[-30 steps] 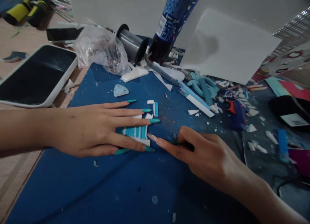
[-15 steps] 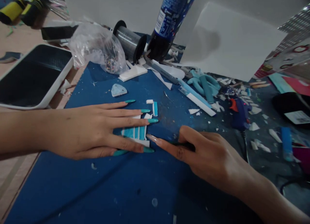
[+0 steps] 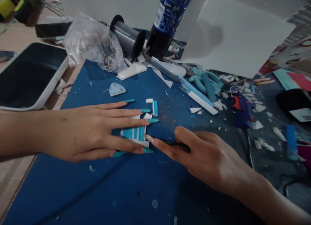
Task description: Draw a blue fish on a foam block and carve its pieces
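My left hand (image 3: 87, 131) lies palm down with fingers spread, long teal nails pointing right. Beneath its fingers is a small flat piece with blue and white stripes (image 3: 138, 133), partly covered. My right hand (image 3: 204, 153) comes in from the lower right, one finger stretched out so that its long nail meets the piece's right edge. The other fingers are curled in; a thin dark shape shows beside them, too shadowed to name. Just above the left fingertips lie a small blue-and-white strip (image 3: 155, 108) and a white scrap (image 3: 149, 100).
A blue mat (image 3: 102, 192) covers the work surface. Behind it stand a dark bottle (image 3: 165, 24), a wire spool (image 3: 127, 37) and a plastic bag (image 3: 92, 43). Right of centre lie a utility knife (image 3: 198, 95), teal-handled pliers (image 3: 206, 82), a glue gun (image 3: 243, 111) and white scraps. A phone (image 3: 31, 76) rests left.
The view has shifted slightly. My right hand has moved a little left, its fingertip now over the striped piece's edge. My left hand stays spread on the piece.
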Demonstrator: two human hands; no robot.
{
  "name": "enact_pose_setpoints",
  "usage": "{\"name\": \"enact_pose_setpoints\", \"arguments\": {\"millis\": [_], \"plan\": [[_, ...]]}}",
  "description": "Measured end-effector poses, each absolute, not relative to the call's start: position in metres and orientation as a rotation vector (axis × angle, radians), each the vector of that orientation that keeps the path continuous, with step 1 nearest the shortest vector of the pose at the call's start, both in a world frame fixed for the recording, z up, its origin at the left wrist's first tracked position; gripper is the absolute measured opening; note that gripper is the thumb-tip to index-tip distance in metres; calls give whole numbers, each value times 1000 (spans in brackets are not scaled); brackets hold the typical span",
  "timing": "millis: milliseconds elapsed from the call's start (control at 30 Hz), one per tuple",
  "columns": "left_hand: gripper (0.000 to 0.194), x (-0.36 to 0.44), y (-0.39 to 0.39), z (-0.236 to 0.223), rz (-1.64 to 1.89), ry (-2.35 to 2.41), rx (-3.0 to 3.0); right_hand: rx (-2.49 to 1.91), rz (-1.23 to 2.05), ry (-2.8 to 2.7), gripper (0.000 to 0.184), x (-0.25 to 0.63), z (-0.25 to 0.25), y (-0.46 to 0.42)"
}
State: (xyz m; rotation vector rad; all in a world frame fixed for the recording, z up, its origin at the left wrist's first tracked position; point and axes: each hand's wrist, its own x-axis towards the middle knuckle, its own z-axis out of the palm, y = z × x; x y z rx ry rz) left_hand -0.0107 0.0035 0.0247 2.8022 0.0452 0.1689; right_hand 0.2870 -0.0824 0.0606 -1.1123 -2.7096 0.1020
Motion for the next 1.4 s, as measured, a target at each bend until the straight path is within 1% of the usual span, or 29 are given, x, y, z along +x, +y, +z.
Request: {"name": "enact_pose_setpoints", "arguments": {"millis": [100, 233, 367, 500, 667, 833, 933, 1000, 1100, 1200, 1300, 1400], "plan": [[55, -10, 5, 24, 164, 41, 2803, -1089, 63, -2693, 54, 285, 59, -83], [56, -10, 5, 25, 132, 47, 2802, -988, -16, -2785, 57, 288, 63, -82], [55, -12, 3, 26, 139, 42, 2814, -1075, 2, -2737, 59, 287, 64, -81], [58, -13, 3, 26, 118, 69, 2818, -953, -59, -2790, 61, 287, 65, -81], [55, -13, 3, 24, 157, 49, 2803, -1070, -29, -2727, 57, 285, 65, -84], [54, -12, 3, 23, 177, 42, 2792, -972, -72, -2768, 53, 284, 66, -85], [53, -11, 4, 23, 186, 41, 2757, -1095, -102, -2708, 56, 284, 63, -86], [53, -11, 5, 22, 191, 44, 2749, -1176, -62, -2699, 57, 284, 61, -88], [53, -12, 5, 22, 196, 51, 2762, -1186, -29, -2764, 53, 286, 62, -89], [52, -13, 5, 21, 200, 39, 2778, -1125, -124, -2823, 46, 289, 66, -88], [52, -12, 5, 20, 217, 34, 2789, -1007, -249, -2836, 49, 291, 68, -88], [52, -11, 5, 20, 219, 32, 2790, -981, -255, -2850, 51, 289, 67, -88]]}}
